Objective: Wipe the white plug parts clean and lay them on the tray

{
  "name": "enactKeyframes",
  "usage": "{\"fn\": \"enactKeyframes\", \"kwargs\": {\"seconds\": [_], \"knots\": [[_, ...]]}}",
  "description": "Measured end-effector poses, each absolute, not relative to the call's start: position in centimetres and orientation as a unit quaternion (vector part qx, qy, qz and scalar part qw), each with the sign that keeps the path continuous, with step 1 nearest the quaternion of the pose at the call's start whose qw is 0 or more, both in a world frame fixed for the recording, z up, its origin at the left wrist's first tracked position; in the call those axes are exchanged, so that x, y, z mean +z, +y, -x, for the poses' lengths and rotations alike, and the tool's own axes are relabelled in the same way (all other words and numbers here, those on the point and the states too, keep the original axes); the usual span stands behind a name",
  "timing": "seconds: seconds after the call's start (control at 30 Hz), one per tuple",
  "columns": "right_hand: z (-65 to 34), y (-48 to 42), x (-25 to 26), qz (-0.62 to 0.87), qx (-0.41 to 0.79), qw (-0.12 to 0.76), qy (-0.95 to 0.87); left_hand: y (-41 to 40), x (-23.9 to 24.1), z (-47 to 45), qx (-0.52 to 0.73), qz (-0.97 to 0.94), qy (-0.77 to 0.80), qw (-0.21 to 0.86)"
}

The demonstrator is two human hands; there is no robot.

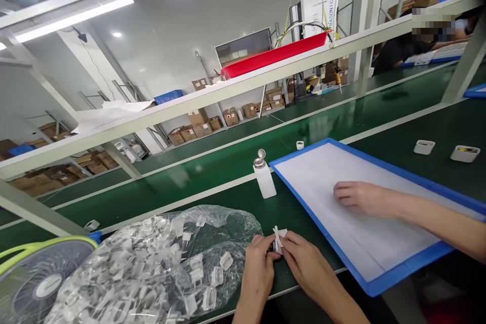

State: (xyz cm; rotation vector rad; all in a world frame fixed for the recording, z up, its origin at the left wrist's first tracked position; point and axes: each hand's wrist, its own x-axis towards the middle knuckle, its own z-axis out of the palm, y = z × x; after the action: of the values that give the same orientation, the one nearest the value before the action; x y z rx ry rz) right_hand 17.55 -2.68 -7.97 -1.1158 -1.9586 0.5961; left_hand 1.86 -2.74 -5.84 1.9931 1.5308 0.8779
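White piece (277,237), partly hidden, between fingers (265,244)

One left hand (261,259) and one right hand (304,258) are counted around at least one white part (277,239); one co-worker's hand (353,197) is seen over one blue-rimmed tray (304,177). One bottle (265,180), one fan (49,286), one red tray (277,55) and three small cups (423,148) near the bottle or blue-rimmed tray are counted. The bagged pieces (217,276) are heaped too thickly to be counted.
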Motion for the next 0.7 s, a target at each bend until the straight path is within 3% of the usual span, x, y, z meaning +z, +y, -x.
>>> {"fn": "enactKeyframes", "kwargs": {"seconds": [0.37,0.7], "knots": [[-18.2,-4.8,-9.8,0.393,0.180,0.326,-0.841,-2.1,-6.5,-1.3,0.323,-0.723,0.555,0.255],[-17.6,-1.6,-7.5,0.431,0.306,0.385,-0.757,-2.7,-5.8,-1.7,0.324,-0.747,0.533,0.231]]}}
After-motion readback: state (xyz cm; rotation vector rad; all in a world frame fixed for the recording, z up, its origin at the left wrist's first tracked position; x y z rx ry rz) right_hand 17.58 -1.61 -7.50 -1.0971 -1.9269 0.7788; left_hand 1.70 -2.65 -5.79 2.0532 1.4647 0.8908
